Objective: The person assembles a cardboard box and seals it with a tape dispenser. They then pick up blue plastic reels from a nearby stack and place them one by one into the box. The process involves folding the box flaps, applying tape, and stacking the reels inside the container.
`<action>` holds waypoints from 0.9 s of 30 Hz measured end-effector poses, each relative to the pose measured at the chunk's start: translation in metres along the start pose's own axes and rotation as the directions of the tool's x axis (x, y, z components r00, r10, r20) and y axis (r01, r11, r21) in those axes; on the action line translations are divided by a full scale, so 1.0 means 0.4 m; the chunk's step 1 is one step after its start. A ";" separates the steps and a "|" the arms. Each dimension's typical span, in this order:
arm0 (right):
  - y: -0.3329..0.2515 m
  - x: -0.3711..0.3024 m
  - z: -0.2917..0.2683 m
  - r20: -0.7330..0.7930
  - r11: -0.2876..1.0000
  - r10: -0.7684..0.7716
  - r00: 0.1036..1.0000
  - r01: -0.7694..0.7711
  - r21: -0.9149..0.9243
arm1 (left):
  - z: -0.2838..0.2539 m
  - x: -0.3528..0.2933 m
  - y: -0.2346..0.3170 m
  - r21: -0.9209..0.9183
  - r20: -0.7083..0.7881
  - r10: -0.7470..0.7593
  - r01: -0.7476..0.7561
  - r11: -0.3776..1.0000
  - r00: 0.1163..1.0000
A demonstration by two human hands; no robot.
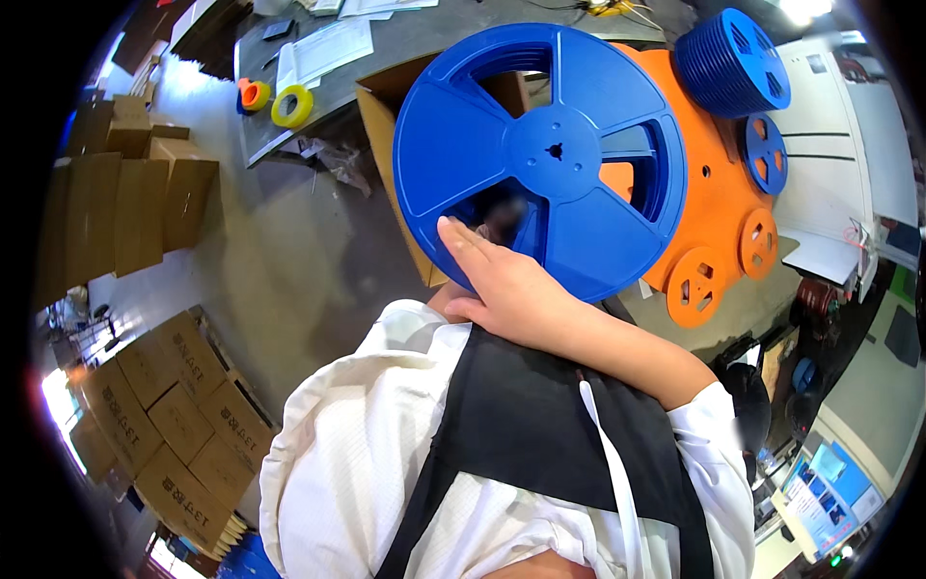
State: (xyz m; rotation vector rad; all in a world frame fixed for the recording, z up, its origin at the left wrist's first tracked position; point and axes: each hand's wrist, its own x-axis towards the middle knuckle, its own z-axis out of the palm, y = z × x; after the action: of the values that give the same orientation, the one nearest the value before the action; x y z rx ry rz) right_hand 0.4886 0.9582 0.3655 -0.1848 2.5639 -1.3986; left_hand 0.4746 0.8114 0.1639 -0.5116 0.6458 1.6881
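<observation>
A large blue plastic reel with cut-out windows lies face up in front of me, and further blue layers show through its openings. My right hand reaches in from the right and rests on the reel's near left edge, its fingers straight and close together. Underneath it, my left hand shows only as a sliver beside the white sleeve; its fingers are hidden. Something dark and blurred appears inside the reel's lower window. Below and behind the reel stands an open cardboard box.
An orange board at right bears a stack of blue reels, a small blue reel and orange reels. Papers and yellow tape lie on the grey table. Stacked cartons stand at left.
</observation>
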 end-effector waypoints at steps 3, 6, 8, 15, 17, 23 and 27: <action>0.007 0.010 0.003 0.058 0.999 0.036 0.998 -0.036 0.007 | -0.022 -0.023 -0.016 -0.035 -0.035 0.001 -0.002 0.999 0.999; 0.004 0.020 0.002 0.085 0.999 0.014 0.996 -0.016 0.027 | -0.057 -0.031 -0.020 -0.061 -0.081 0.014 -0.019 0.998 0.997; 0.019 0.023 0.012 0.046 1.000 -0.023 0.999 0.023 -0.009 | -0.074 -0.023 -0.021 -0.064 -0.105 0.017 -0.024 0.998 0.994; 0.100 0.064 0.087 0.058 0.999 -0.005 0.998 0.008 -0.047 | -0.149 0.026 0.012 -0.079 -0.246 0.059 -0.080 0.994 0.967; 0.108 0.086 0.062 0.190 0.993 0.105 0.976 -0.114 0.039 | -0.166 0.056 0.031 -0.077 -0.301 0.074 -0.102 0.992 0.951; 0.311 0.027 0.054 -0.189 0.842 0.382 0.904 -0.256 0.475 | -0.298 0.251 0.115 -0.093 -0.426 0.098 -0.151 0.984 0.899; 0.429 -0.077 0.066 -0.217 0.433 0.699 0.681 -0.161 0.887 | -0.421 0.424 0.151 -0.099 -0.475 0.100 -0.166 0.981 0.874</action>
State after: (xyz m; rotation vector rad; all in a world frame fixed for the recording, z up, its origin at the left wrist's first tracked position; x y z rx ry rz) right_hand 0.5237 1.0360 0.2111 1.1876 1.6544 -2.4255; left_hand 0.3792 0.8153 -0.0634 -1.0159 0.9340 1.7572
